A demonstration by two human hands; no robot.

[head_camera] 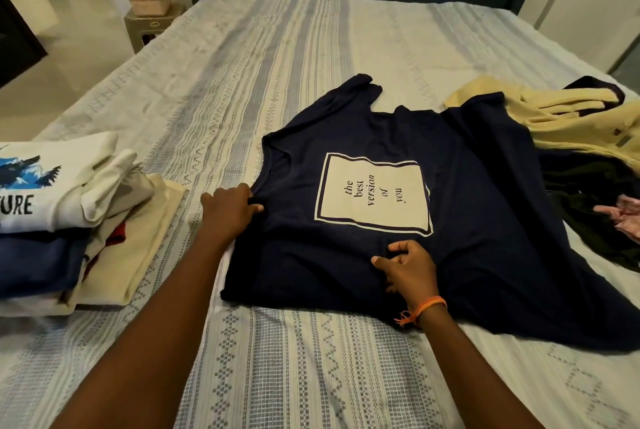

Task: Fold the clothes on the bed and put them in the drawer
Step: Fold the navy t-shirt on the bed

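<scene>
1. A navy T-shirt (415, 255) lies spread flat on the bed (277, 65), print side up, with its collar toward the left. The cream panel (374, 193) on its chest reads "the best version of you".
2. Left hand (230, 210): its grip is closed on the shirt's left edge near the collar, with a fold of dark cloth pinched under the thumb.
3. Right hand (407, 267): fingers curled, pinching the fabric just below the printed panel. An orange thread band (427, 305) sits on that wrist.
4. A stack of folded clothes (69, 217) rests on the bed to the left, well apart from the shirt. A white top with a blue graphic lies uppermost.
5. Unfolded pile at right: a pale yellow garment (568, 120), with a dark garment (595, 207) and a pink item (623, 214) nearer the bed's edge.
6. A small nightstand (149, 27) stands beside the bed at far left, carrying a woven basket (149, 1).
</scene>
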